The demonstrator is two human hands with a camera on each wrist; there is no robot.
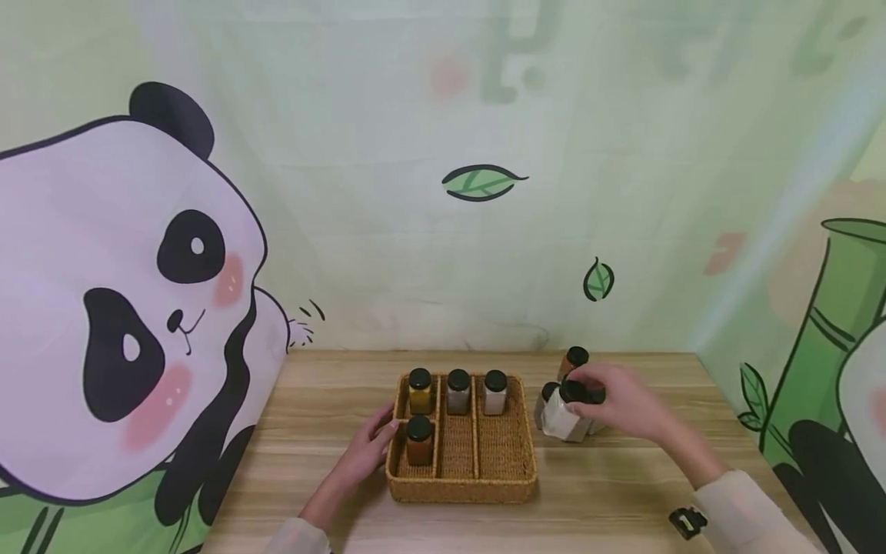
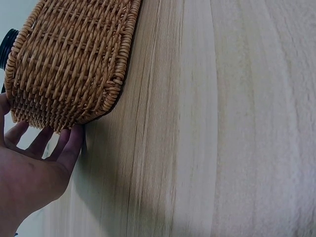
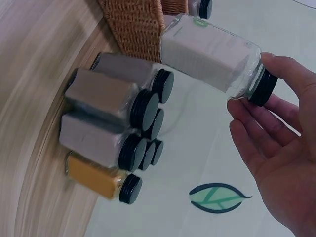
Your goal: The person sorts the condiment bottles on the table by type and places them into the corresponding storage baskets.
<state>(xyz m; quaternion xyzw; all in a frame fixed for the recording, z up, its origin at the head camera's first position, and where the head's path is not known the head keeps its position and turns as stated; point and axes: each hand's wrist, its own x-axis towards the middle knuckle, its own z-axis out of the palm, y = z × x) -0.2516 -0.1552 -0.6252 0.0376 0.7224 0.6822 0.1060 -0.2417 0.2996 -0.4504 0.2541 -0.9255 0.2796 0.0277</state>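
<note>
Leaning in right fingers [image 3: 247,142], clear jar [image 3: 217,60] — white contents, black lid [image 3: 263,88]

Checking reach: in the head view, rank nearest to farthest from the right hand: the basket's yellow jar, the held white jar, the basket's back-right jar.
1. White jar, lid gripped by the right hand.
2. Back-right jar, right column of the basket.
3. Yellow jar, basket's back-left corner.

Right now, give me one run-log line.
left hand: touching basket | right hand: holding white jar by black lid | basket: four jars inside
</note>
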